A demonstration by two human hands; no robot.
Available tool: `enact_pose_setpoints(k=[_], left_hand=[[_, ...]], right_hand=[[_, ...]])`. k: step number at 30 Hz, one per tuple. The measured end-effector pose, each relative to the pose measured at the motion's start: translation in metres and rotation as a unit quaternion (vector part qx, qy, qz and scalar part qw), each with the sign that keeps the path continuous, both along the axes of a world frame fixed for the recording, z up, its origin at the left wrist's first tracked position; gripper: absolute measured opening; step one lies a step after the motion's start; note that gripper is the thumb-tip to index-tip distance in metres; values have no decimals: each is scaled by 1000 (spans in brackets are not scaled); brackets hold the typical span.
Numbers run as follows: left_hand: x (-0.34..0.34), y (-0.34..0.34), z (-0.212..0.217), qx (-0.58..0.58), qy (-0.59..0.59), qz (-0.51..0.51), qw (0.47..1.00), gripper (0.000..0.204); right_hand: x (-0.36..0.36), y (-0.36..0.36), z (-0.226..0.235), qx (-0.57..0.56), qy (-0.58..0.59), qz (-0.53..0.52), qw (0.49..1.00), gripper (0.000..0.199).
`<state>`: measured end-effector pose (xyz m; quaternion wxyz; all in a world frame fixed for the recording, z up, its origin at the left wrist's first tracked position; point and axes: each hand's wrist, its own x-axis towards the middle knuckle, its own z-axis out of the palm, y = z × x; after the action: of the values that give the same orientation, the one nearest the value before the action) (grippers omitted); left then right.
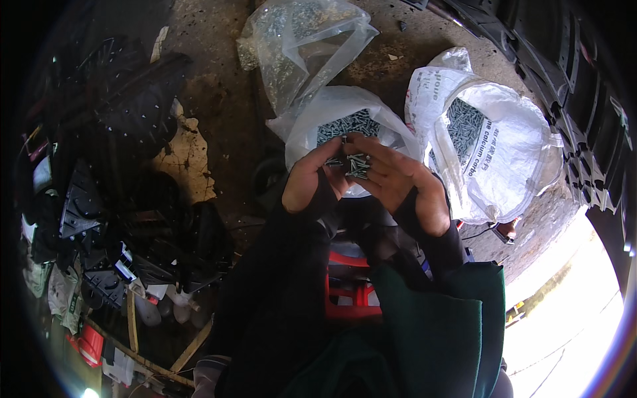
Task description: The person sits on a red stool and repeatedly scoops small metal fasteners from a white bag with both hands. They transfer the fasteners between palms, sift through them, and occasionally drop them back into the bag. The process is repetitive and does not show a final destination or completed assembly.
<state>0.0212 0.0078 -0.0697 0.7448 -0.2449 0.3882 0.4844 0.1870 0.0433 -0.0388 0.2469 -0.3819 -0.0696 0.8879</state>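
Both my hands are brought together over an open translucent plastic bag (302, 136) of small grey metal screws (350, 123). My right hand (398, 182) is cupped, palm up, around a small pile of loose screws (358, 166). Against it, my left hand (308, 178) has its thumb and fingers curled inward, with a few more screws lying by its fingers. The fingertips of the two hands meet at the top, where a dark screw end shows between them. Part of the left fingers is hidden behind the thumb.
At the right stands a white woven sack (507, 152), also filled with screws. Beyond the near bag lies another clear plastic bag (312, 33). Dark plastic parts (126, 132) are heaped on the left, and black panels (557, 60) at far right. Below me is a red stool (352, 302).
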Motion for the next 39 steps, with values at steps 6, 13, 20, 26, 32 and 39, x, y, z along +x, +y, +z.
enact_pose_setpoints(k=[6, 13, 20, 26, 32, 39], left_hand=[[1, 3, 1, 18, -2, -3, 1000, 37], [-1, 3, 8, 23, -148, 26, 988, 36], [-3, 9, 6, 45, -60, 22, 997, 39], [-6, 4, 44, -19, 24, -70, 997, 37], [-20, 1, 54, 17, -44, -58, 997, 52], [-18, -3, 50, 17, -37, -66, 997, 60]], right_hand=[[0, 7, 21, 78, -34, 44, 995, 67], [-7, 9, 49, 318, -190, 257, 893, 51], [-4, 5, 30, 447, -346, 100, 819, 45], [-13, 1, -11, 273, -341, 142, 888, 50], [-14, 34, -36, 41, -17, 190, 981, 57], [-13, 27, -45, 50, 3, 117, 992, 54]])
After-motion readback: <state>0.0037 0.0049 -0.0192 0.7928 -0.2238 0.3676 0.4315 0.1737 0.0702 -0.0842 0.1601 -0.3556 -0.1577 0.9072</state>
